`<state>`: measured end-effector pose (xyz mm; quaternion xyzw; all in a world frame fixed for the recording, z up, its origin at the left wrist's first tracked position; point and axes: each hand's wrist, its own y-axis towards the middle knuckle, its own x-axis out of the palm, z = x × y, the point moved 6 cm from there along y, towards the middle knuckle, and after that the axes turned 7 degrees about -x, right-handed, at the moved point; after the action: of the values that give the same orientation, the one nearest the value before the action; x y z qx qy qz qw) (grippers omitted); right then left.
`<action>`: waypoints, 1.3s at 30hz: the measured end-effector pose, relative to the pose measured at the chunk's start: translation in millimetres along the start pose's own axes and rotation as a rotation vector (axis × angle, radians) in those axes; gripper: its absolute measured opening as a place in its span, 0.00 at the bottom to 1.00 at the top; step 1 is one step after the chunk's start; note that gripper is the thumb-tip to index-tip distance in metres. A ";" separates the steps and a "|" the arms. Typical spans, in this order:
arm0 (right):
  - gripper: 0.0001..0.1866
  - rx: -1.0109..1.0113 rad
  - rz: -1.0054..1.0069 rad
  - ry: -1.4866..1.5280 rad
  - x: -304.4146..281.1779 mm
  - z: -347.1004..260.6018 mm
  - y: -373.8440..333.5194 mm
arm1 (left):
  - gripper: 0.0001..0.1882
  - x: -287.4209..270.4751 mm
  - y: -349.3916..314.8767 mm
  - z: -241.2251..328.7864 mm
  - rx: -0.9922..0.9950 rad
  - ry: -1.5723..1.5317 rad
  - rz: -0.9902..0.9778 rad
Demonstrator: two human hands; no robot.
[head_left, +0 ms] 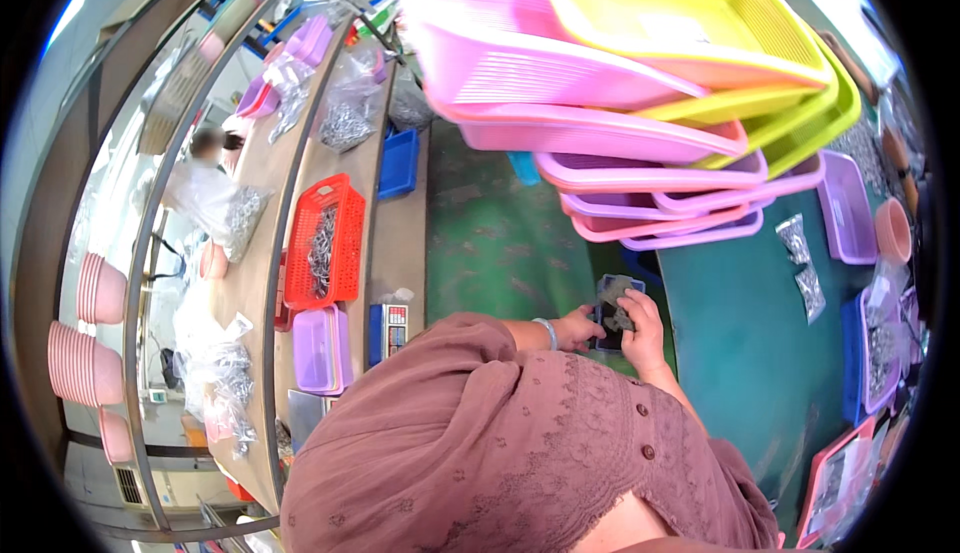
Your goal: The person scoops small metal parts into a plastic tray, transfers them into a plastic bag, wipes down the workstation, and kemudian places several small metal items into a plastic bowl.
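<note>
My right hand (640,325) was closed around a clump of small grey metal parts, lifting it over a small blue bin (612,305) that my left hand (578,329) gripped by its near edge. I judged the scooping step underway; next called for a steady carry without spilling. The green tabletop (740,333) lay beyond, stacked pink and yellow baskets (640,83) above.
</note>
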<state>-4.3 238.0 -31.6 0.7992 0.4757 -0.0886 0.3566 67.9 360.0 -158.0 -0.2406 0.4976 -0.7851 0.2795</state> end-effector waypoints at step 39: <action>0.34 0.299 -0.076 0.313 413.6 -86.6 397.2 | 0.34 -547.2 -102.8 140.3 0.459 -0.492 0.070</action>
<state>525.6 466.7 25.7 0.8286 0.5367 -0.0463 0.1525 537.9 676.2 -63.7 -0.3362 0.2335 -0.7850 0.4650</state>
